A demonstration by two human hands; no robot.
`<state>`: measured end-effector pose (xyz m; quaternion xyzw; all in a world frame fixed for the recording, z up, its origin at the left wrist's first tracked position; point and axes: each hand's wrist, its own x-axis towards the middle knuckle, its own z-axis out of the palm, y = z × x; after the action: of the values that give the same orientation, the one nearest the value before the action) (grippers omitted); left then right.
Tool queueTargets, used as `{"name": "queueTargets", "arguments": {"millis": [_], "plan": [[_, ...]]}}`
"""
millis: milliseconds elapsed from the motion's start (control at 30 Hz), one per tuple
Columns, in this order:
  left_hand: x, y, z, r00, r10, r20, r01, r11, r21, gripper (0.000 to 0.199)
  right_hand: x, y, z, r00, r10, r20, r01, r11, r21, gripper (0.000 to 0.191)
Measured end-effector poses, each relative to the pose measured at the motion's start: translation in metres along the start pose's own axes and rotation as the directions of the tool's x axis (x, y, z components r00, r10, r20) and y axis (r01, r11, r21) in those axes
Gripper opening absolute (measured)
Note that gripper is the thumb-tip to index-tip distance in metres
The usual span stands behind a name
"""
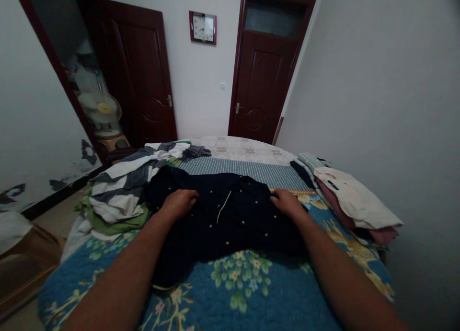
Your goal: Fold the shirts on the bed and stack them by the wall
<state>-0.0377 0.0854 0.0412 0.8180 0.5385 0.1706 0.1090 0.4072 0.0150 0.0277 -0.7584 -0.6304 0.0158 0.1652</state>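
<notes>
A dark navy shirt point(233, 216) with small pale dots and a thin yellowish line near its middle lies spread across the bed in front of me. On its left part, my left hand point(181, 202) has its fingers curled closed on the fabric. My right hand point(286, 202) pinches the cloth near the right edge, at about the same height. Between the two hands the fabric lies loose with some wrinkles. One lower corner with a pale trim reaches toward me at the left. The fingertips are partly hidden in the dark cloth.
A loose heap of striped and green clothes point(120, 192) lies on the left. Against the right wall stands a stack of folded clothes point(354, 197). A blue floral quilt point(247, 292) covers the bed. Beyond are two doors, a wall clock point(203, 28) and a fan point(102, 108).
</notes>
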Motion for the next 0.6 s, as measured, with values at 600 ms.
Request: {"name": "queueTargets", "arguments": {"millis": [600], "plan": [[0.039,0.031,-0.063,0.899,-0.435,-0.055,-0.001,0.124,-0.992,0.022,0.036,-0.003,0.000,0.991,-0.085,0.103,0.081,0.996,0.047,0.032]]}}
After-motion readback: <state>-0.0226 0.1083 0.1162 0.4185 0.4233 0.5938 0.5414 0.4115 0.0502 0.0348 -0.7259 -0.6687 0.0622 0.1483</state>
